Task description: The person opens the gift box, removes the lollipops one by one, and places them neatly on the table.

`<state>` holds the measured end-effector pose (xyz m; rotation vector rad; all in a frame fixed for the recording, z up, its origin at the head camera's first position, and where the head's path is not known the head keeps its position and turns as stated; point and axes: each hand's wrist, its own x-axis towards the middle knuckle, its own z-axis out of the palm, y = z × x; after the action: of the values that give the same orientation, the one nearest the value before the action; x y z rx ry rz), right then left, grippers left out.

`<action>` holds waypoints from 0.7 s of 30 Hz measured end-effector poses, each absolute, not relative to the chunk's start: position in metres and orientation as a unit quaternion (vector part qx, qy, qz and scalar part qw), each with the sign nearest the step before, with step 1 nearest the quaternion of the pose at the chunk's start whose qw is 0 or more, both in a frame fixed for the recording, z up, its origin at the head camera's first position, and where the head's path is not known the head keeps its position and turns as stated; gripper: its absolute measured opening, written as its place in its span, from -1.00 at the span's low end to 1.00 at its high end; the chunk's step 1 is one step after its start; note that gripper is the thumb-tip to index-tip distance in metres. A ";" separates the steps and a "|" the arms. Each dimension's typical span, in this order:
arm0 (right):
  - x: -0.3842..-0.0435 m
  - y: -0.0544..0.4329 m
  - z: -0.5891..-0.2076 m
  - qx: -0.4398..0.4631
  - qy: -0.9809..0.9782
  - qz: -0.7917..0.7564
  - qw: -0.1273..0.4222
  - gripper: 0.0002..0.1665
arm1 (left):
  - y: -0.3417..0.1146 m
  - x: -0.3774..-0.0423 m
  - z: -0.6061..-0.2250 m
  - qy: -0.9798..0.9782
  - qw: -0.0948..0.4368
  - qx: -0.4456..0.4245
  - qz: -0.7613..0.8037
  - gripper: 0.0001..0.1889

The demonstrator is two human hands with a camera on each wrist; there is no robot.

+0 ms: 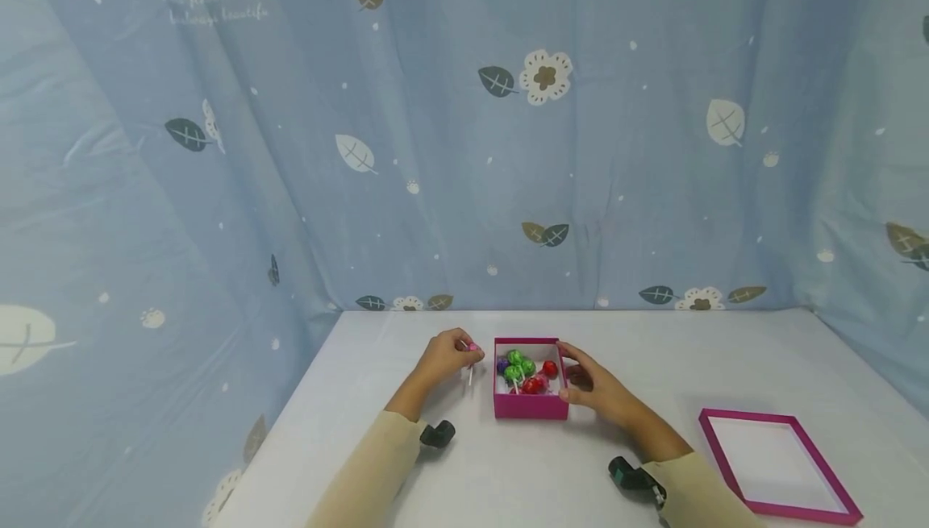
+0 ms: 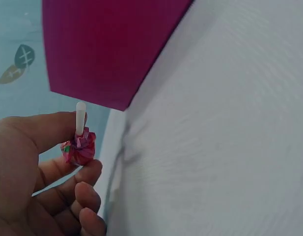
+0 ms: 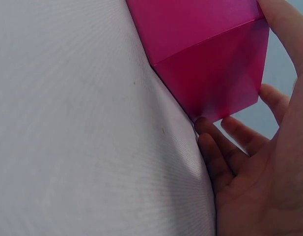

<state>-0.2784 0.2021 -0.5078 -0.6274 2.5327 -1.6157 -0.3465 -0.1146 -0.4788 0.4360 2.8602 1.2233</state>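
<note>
In the head view, my left hand (image 1: 443,357) pinches a pink-wrapped lollipop (image 2: 81,148) between thumb and fingers, just left of the magenta box (image 1: 531,408). Its white stick (image 2: 80,118) points up in the left wrist view and down toward me in the head view. The box stands lidless on the table, holding several wrapped lollipops: green ones (image 1: 514,357), red ones (image 1: 549,368) and a purple one (image 1: 502,365). At the box's right side, my right hand (image 1: 601,389) grips it, thumb at the front corner and fingers toward the back.
A magenta-rimmed lid (image 1: 776,463) lies with its white inside up at the right front of the white table (image 1: 551,480). Behind the table hangs a blue curtain (image 1: 450,109) with leaf and flower prints. Small black devices (image 1: 439,434) sit at both wrists.
</note>
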 end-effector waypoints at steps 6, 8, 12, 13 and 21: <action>-0.279 0.202 -0.508 -0.201 0.826 -0.525 0.035 -0.02 | -0.107 -0.354 -0.487 0.917 -0.002 0.134 0.376 -0.74; -0.279 0.202 -0.508 -0.202 0.827 -0.524 0.032 -0.02 | -0.105 -0.356 -0.489 0.920 -0.010 0.131 0.369 -0.75; -0.280 0.202 -0.508 -0.207 0.826 -0.523 0.032 -0.03 | -0.104 -0.360 -0.493 0.928 -0.025 0.124 0.352 -0.75; -0.280 0.202 -0.508 -0.206 0.826 -0.523 0.032 -0.03 | -0.104 -0.360 -0.493 0.930 -0.028 0.123 0.345 -0.74; -0.279 0.202 -0.505 -0.210 0.821 -0.530 0.034 0.01 | -0.104 -0.360 -0.499 0.936 -0.037 0.120 0.329 -0.71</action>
<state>-0.2790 0.2020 -0.5051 -0.6464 2.5244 -1.6282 -0.3596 -0.1041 -0.4989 0.3849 3.0121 1.0587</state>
